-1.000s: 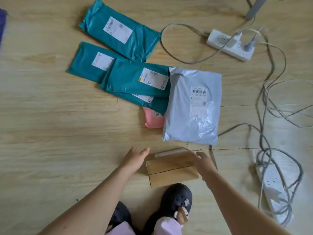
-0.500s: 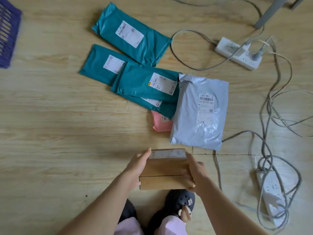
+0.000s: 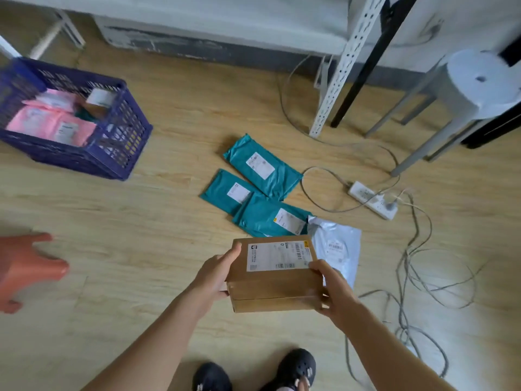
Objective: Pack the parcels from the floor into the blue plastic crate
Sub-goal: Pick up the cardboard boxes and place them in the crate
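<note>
At the left edge stands an orange plastic stool (image 3: 26,266), blurred. Beyond it, at the far left of the wooden floor (image 3: 127,263), sits the blue plastic crate (image 3: 121,142), well apart from the hands; it contains pink parcels (image 3: 50,122) and at least one other labelled item, too blurred to identify. At centre, the cardboard box (image 3: 275,289) is held off the floor between both hands, near the body and above the black shoes (image 3: 296,365). Its long axis runs left to right across the view; the labelled top face points up and the plain long side faces the person. The left hand (image 3: 215,273) grips the left end: the thumb lies on the top face at the far left corner, and the fingers wrap the end and are mostly hidden. The right hand (image 3: 334,290) grips the right end: the thumb rests on the top face beside the label, and the curled fingers hold the near right edge. Both grips are closed firmly on the box. Beyond the box, three teal mailers lie on the floor, long axes running far-left to near-right: the far teal mailer (image 3: 262,167), the middle teal mailer (image 3: 228,193) and the near teal mailer (image 3: 270,218), which overlaps the middle one. Just right of it lies a grey mailer (image 3: 338,245), partly hidden by the box. Further right are a white power strip (image 3: 372,200), loose cables (image 3: 417,266) and a grey stool (image 3: 479,86).
</note>
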Tool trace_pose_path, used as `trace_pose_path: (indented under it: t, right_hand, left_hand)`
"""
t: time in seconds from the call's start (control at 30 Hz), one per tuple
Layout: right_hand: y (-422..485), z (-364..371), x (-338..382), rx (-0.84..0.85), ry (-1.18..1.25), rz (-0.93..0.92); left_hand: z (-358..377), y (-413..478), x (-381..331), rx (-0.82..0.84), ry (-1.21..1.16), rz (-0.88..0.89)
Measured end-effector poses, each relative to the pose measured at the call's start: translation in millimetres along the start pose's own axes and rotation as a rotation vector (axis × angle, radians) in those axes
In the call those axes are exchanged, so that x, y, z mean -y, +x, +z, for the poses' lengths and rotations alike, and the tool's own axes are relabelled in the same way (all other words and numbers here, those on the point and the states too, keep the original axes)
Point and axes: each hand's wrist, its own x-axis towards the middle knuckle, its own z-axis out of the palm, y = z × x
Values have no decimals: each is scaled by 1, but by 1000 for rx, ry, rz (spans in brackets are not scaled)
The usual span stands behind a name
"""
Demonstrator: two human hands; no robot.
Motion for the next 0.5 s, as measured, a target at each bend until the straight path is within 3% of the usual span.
trace_pose_path:
  t: [0.17,0.5]
  right_hand:
    - [-107,27,47,174,-85,-135]
    - [-259,116,101,297,-142,-324]
  left_hand:
    - [-67,-91,-41,1,-48,121]
    - [-207,-231,-97,36,-68,401]
